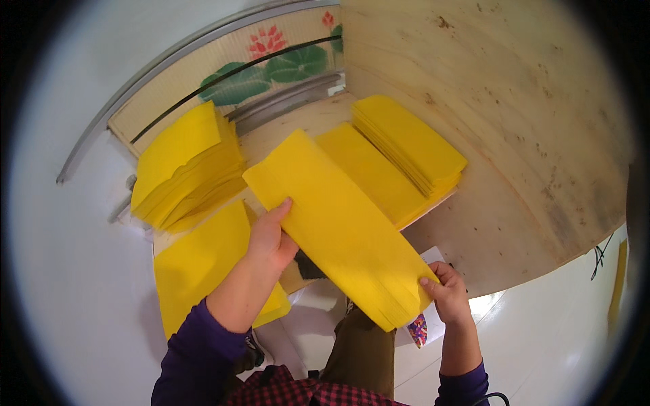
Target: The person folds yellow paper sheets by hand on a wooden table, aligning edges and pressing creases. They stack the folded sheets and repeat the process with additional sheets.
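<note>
Above my lap I hold a long bundle of folded yellow sheets [345, 223], tilted from upper left to lower right. My left hand [272, 237] grips its left edge, thumb on top and the other fingers hidden beneath. At the lower right end, my right hand [447, 291] pinches the corner between thumb and fingers. Layered edges show at the end near my right hand. Whether the sheets are cloth or paper I cannot tell. Just past the bundle lies a flat yellow stack [372, 169] on a low wooden surface, partly covered by it.
A thick folded yellow pile [409, 145] leans at the back right beside a tall wooden panel [487, 81]. Another tall yellow pile [189, 169] stands at the left, with loose yellow sheets [203, 264] nearer me. Behind is a board with painted lotus flowers [267, 68].
</note>
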`<state>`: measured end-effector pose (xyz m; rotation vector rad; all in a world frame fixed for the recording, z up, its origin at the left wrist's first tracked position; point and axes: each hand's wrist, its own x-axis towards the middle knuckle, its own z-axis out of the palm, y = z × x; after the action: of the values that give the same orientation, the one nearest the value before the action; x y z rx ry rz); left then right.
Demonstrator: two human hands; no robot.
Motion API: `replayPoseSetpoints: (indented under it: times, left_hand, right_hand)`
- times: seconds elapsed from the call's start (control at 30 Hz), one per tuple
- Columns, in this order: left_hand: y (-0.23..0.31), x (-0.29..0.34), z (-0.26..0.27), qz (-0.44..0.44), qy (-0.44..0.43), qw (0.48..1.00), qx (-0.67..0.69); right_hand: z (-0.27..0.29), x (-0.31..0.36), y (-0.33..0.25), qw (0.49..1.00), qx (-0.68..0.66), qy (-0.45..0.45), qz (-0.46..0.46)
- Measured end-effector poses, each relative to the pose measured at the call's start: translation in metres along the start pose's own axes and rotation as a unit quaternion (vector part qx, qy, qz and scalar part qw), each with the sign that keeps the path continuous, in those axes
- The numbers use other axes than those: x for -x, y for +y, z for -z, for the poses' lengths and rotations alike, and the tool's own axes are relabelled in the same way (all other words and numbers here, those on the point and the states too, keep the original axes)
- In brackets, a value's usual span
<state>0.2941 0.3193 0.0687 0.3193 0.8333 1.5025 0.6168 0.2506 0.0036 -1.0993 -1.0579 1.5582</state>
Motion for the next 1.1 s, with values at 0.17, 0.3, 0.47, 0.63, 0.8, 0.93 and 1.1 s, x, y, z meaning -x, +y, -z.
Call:
replayPoseSetpoints:
  times: [0.17,0.3,0.47,0.63,0.8,0.93,1.1]
  left_hand:
    - [-0.015,-0.108,-0.025,0.011,-0.053,0.998,-0.036]
    - [-0.031,-0.191,-0.047,0.008,0.000,0.998,-0.056]
    - [-0.052,-0.257,-0.046,0.041,0.022,0.995,-0.084]
    - [-0.059,-0.284,-0.034,0.038,0.040,0.993,-0.100]
    - [-0.059,-0.297,-0.032,0.038,0.062,0.990,-0.125]
    - [-0.058,-0.291,-0.041,0.008,0.029,0.990,-0.137]
    - [-0.061,-0.268,-0.049,-0.154,0.077,0.948,-0.268]
  right_hand:
    - [-0.001,-0.066,0.007,0.982,0.023,0.182,0.036]
    - [0.003,-0.127,0.005,0.952,0.075,0.286,0.074]
    - [0.008,-0.171,0.019,0.933,0.072,0.336,0.109]
    - [0.001,-0.186,0.039,0.917,0.013,0.344,0.200]
    - [-0.003,-0.175,0.052,0.919,-0.035,0.348,0.182]
    - [0.005,-0.167,0.057,0.927,0.022,0.327,0.183]
    - [-0.002,-0.155,0.074,0.894,0.087,0.384,0.215]
